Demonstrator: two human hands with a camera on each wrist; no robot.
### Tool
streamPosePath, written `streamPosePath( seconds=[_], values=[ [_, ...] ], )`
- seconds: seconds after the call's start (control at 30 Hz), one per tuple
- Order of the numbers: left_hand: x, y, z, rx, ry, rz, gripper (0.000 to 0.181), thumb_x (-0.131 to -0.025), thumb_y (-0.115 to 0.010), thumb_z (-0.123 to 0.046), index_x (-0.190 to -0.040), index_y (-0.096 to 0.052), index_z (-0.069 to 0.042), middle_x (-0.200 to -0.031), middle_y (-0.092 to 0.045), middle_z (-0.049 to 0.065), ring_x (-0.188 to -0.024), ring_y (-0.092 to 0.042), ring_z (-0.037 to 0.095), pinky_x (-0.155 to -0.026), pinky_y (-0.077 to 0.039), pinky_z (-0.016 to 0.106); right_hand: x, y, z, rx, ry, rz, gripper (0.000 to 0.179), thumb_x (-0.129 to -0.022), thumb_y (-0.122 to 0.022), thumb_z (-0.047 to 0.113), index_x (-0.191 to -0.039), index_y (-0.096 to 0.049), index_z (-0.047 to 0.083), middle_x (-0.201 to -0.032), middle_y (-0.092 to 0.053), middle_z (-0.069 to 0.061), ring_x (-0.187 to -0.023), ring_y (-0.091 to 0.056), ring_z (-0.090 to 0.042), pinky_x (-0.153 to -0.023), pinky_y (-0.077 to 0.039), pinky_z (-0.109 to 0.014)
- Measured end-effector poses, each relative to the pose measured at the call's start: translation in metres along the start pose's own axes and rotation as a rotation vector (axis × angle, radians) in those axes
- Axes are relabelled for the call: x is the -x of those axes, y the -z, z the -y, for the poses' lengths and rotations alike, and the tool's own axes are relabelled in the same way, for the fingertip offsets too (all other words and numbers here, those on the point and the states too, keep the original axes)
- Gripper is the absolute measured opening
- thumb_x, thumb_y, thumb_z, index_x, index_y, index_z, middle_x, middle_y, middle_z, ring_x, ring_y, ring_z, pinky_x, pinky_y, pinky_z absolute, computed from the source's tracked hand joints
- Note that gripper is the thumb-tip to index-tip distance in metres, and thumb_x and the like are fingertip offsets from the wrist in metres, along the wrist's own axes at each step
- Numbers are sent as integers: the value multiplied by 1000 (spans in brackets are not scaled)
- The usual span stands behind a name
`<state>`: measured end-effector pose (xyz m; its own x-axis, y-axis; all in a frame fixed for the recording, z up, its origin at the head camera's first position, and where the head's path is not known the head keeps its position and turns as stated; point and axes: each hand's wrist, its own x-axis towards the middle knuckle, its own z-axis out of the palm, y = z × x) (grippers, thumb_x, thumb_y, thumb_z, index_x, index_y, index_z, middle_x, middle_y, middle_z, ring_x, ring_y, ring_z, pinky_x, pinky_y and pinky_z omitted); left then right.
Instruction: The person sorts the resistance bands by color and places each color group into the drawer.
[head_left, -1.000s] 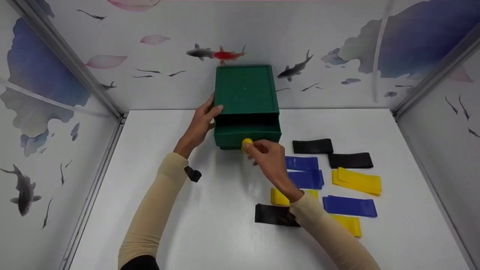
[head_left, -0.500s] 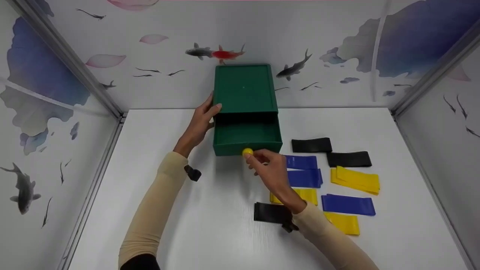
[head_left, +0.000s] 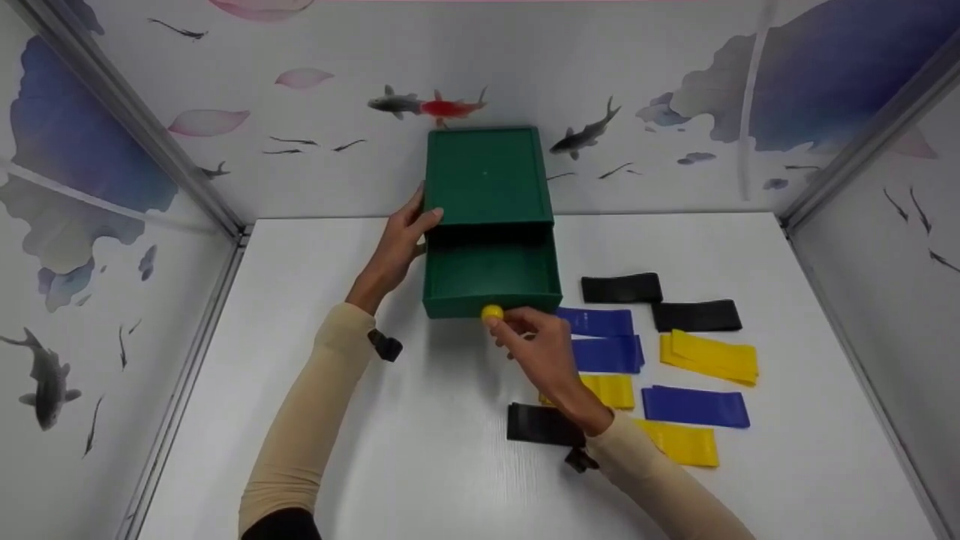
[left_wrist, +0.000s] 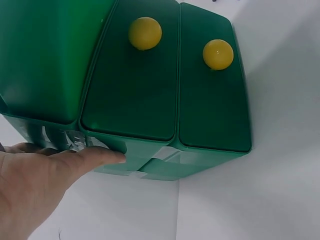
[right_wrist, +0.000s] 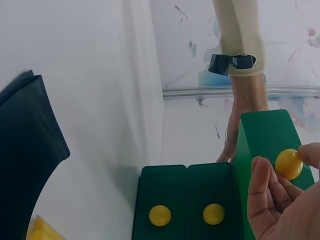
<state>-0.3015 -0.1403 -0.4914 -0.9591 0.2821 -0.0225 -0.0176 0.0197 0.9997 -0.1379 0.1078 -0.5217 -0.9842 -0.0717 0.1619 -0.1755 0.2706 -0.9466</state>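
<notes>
A green drawer cabinet (head_left: 486, 176) stands at the back of the table, its top drawer (head_left: 491, 274) pulled out; the part of the inside that shows is bare. My right hand (head_left: 544, 349) pinches the round yellow knob (right_wrist: 289, 164) on that drawer's front between thumb and fingers. Against the cabinet's left side lies my left hand (head_left: 397, 240), its thumb at the top front corner and fingers extended along the wall. In the left wrist view the two lower drawers (left_wrist: 132, 95) are closed, each with a yellow knob (left_wrist: 218, 54). Clear tape runs along the cabinet's side.
Right of the cabinet, several flat folded bands lie on the white table (head_left: 420, 450): black (head_left: 696, 316), blue (head_left: 696, 407) and yellow (head_left: 709, 358). A black band (head_left: 540, 424) lies partly under my right forearm. A patterned wall (head_left: 315, 180) rises close behind the cabinet.
The top drawer has slid farther out toward me, with my right hand moving along on its knob. More of the drawer's inside shows. My left hand has stayed on the cabinet's side.
</notes>
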Motion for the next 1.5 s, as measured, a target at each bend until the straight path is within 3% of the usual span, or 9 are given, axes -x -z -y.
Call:
streamPosePath(
  seconds=[0.17, 0.3, 0.53, 0.87, 1.13, 1.3, 1.4, 1.5],
  values=[
    [-2, -3, 0, 7, 3, 3, 85, -112, -59, -49, -179, -12, -31, -187, -19, 1, -168, -33, 31, -131, -32, 71, 4, 18, -19, 32, 34, 31, 21, -105, -79, 30, -113, -85, 11, -96, -83, -7, -83, -76, -33, -69, -63, -26],
    [-3, -3, -1, 6, -1, 3, 86, -111, -59, -50, -179, -11, -30, -187, -18, 1, -168, -32, 31, -131, -32, 70, 7, 38, -45, 69, -8, 44, 19, -104, -80, 28, -111, -85, 10, -95, -82, -7, -85, -74, -43, -72, -62, -23],
    [-3, -2, 0, 14, -11, -3, 86, -111, -60, -50, -180, -12, -30, -187, -20, 0, -168, -33, 29, -131, -33, 69, 1, 76, -82, 216, -99, 64, 21, -106, -78, 26, -119, -83, 10, -108, -83, -6, -92, -73, -23, -82, -60, -21],
    [-5, -4, 2, 30, -11, 5, 86, -111, -60, -50, -180, -13, -29, -187, -20, 0, -169, -32, 30, -131, -32, 71, -9, 124, -110, 309, -116, 36, 32, -108, -75, 30, -128, -80, 7, -120, -80, -12, -103, -70, -25, -89, -54, -13],
    [-4, -3, 2, 37, -3, 5, 87, -110, -60, -50, -180, -12, -28, -187, -20, 3, -169, -31, 31, -131, -31, 72, -16, 150, -121, 390, -141, 42, 40, -109, -73, 34, -138, -74, 6, -130, -76, -16, -114, -69, -30, -91, -48, -5],
    [-2, -1, 4, 35, 1, -1, 87, -110, -60, -50, -180, -12, -28, -187, -20, 4, -170, -30, 32, -131, -31, 72, -20, 162, -130, 429, -111, 45, 40, -108, -74, 27, -139, -73, 3, -130, -76, -19, -116, -70, -34, -89, -47, -5],
    [-1, 1, 5, 35, 2, -6, 87, -110, -60, -51, -179, -12, -29, -187, -21, 3, -169, -31, 32, -130, -31, 73, -21, 168, -135, 445, -104, 58, 41, -108, -75, 26, -142, -71, 2, -132, -75, -20, -116, -71, -34, -90, -48, -7],
    [0, 2, 6, 38, 0, -10, 88, -110, -60, -51, -180, -12, -28, -187, -21, 3, -170, -30, 32, -130, -31, 73, -23, 172, -139, 465, -102, 74, 43, -108, -74, 25, -144, -68, 2, -136, -74, -21, -117, -70, -35, -97, -56, -21]
  ],
)
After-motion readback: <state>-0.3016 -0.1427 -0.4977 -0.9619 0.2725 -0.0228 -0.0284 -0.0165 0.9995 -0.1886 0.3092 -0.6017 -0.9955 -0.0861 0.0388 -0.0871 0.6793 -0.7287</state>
